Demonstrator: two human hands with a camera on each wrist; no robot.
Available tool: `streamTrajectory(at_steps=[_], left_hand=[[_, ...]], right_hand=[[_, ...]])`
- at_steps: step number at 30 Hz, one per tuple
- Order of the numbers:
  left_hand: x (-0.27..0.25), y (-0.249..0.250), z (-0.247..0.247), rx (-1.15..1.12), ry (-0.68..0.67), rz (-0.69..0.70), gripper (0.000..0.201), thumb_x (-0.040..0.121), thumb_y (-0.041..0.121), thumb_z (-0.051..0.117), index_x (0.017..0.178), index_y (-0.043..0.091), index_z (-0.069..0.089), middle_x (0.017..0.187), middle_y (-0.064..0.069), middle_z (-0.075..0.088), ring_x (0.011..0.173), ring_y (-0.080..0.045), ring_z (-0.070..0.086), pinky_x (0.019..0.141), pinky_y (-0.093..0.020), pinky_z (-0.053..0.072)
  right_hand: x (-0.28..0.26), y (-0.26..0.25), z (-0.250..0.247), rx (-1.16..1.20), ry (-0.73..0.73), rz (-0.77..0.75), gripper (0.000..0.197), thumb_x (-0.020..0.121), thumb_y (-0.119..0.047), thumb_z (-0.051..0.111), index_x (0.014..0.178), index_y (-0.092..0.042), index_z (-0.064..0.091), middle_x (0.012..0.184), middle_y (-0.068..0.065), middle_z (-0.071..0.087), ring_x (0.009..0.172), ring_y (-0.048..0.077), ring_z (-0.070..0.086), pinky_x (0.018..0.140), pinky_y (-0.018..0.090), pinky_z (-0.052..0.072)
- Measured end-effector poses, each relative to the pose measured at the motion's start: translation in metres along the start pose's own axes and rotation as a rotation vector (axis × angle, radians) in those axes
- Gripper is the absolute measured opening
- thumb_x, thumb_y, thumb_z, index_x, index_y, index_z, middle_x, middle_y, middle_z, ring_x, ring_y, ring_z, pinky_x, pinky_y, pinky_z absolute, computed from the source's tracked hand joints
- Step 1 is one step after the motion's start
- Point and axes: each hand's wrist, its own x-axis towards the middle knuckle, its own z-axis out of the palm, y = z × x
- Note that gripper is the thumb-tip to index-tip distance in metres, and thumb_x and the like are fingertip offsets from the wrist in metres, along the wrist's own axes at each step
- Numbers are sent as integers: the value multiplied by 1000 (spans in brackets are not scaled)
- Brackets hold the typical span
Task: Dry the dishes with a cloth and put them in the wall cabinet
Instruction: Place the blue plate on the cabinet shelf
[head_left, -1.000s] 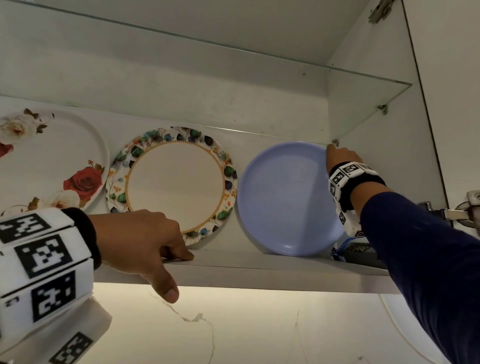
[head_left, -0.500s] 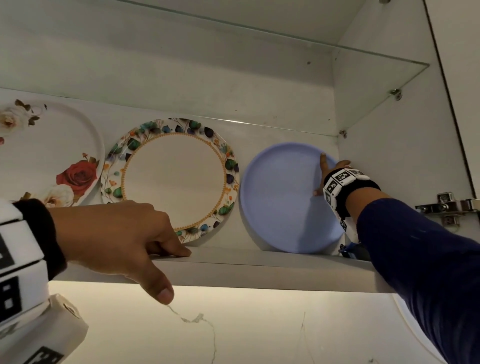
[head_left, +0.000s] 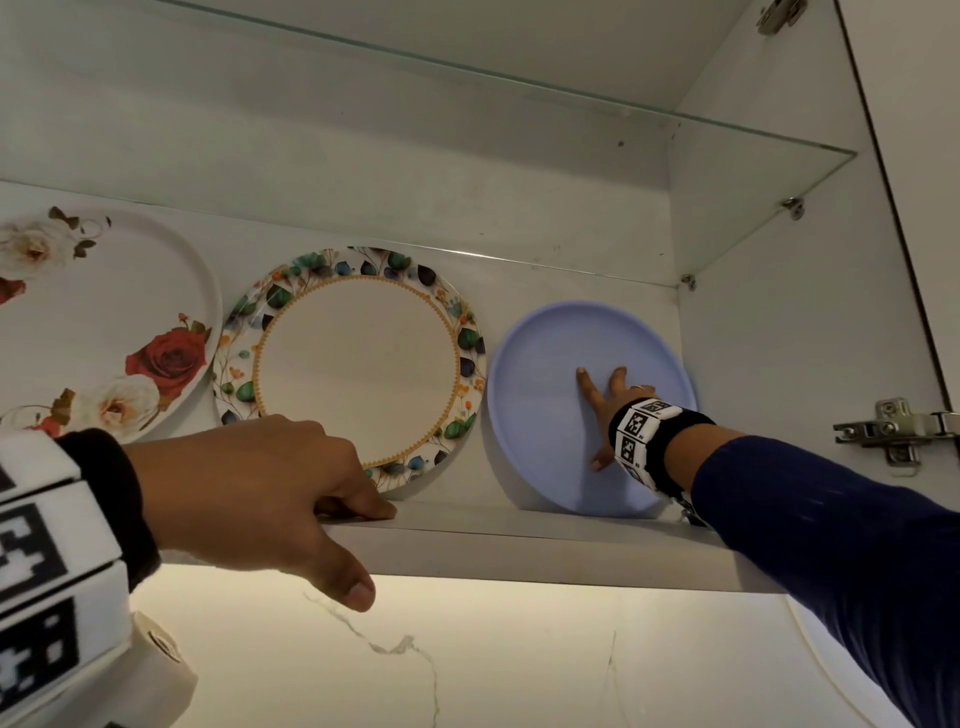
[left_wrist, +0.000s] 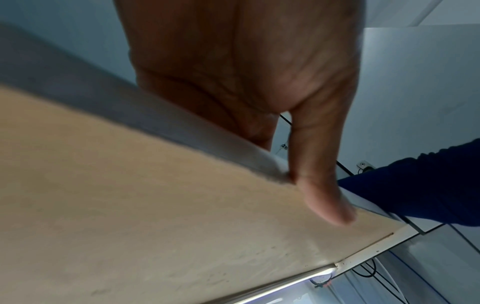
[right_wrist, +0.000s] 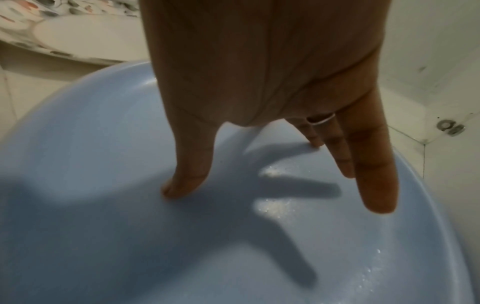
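Note:
A light blue plate (head_left: 545, 457) stands on edge at the right end of the wall cabinet's lower shelf (head_left: 519, 551), leaning on the back wall. My right hand (head_left: 592, 415) lies on its face with straight, spread fingers. In the right wrist view the thumb and fingertips (right_wrist: 376, 197) touch the blue plate (right_wrist: 103, 164), which shows small glinting specks. My left hand (head_left: 358, 551) grips the shelf's front edge, fingers on top and thumb below. The left wrist view shows that thumb (left_wrist: 319, 185) across the shelf edge (left_wrist: 233, 156). No cloth is in view.
A floral-rimmed plate (head_left: 358, 369) and a rose-patterned plate (head_left: 104, 322) lean on the back wall left of the blue one. A glass shelf (head_left: 753, 135) spans above. A door hinge (head_left: 893, 431) juts at the right. A lit marble wall (head_left: 467, 665) lies below the shelf.
My right hand has slid from the blue plate's upper right rim down onto its face, fingers now spread. The left hand has stayed on the shelf edge.

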Motion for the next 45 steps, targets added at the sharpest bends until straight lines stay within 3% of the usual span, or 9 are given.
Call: streamTrajectory(at_steps=[7, 13, 24, 26, 29, 31, 34, 39, 45], left_hand=[[1, 4, 6, 40, 58, -15, 67, 75, 69, 50, 136, 45, 37, 126, 22, 50, 112, -1, 46, 97, -22, 40], [1, 4, 12, 28, 111, 7, 64, 79, 66, 48, 138, 43, 36, 133, 19, 50, 118, -6, 47, 99, -25, 39], [2, 3, 12, -45, 85, -55, 65, 78, 63, 55, 136, 42, 38, 126, 16, 53, 108, -8, 50, 87, -21, 40], [0, 5, 11, -52, 72, -65, 64, 79, 62, 55, 137, 41, 38, 125, 14, 54, 107, -10, 51, 83, -21, 39], [-3, 7, 8, -74, 54, -68, 65, 81, 59, 55, 139, 38, 37, 132, 9, 52, 115, -14, 49, 92, -26, 40], [-6, 10, 8, -83, 32, -85, 64, 84, 57, 54, 141, 36, 34, 141, 6, 44, 125, -18, 44, 101, -30, 37], [-17, 15, 15, -62, 117, -87, 59, 89, 52, 49, 143, 35, 30, 150, 4, 33, 136, -21, 31, 108, -36, 32], [-76, 23, 56, -230, 488, -25, 68, 88, 45, 52, 146, 32, 18, 158, 0, -6, 141, -18, -23, 115, -38, 12], [-173, 34, 135, -480, 399, -130, 64, 84, 38, 60, 140, 32, 31, 158, 0, 2, 142, -12, -21, 113, -33, 14]], right_hand=[[1, 4, -4, 23, -8, -23, 132, 63, -53, 78, 142, -32, -26, 150, 26, -14, 128, 44, 35, 96, 50, 43], [-2, 7, -8, 20, 24, 4, 129, 67, -48, 78, 144, -29, -24, 150, 27, -7, 130, 43, 34, 99, 49, 43], [-11, 38, -38, -4, 15, -13, 129, 64, -59, 74, 146, -21, -19, 134, 19, 48, 115, 32, 53, 92, 45, 48], [-20, 43, -51, -14, -21, -29, 130, 64, -60, 74, 146, -20, -18, 143, 16, 41, 124, 33, 47, 96, 48, 44], [-80, 38, -86, 39, -126, -39, 102, 82, -48, 64, 149, -13, -3, 156, 12, 14, 140, 31, 22, 111, 47, 27], [-126, 35, -110, 51, -174, -83, 84, 89, -39, 57, 149, -11, 6, 156, 9, 13, 142, 27, 20, 113, 39, 22], [-183, 36, -129, 196, -117, -146, 76, 89, -36, 58, 148, -12, 16, 152, 9, 26, 136, 25, 30, 105, 31, 28], [-273, 36, -115, 430, 11, -275, 69, 84, -40, 63, 142, -23, 30, 130, 5, 51, 116, 25, 48, 91, 29, 34], [-379, 18, -47, 928, -112, -397, 51, 74, -37, 71, 120, -24, 54, 85, 7, 69, 75, 22, 68, 67, 35, 55]])
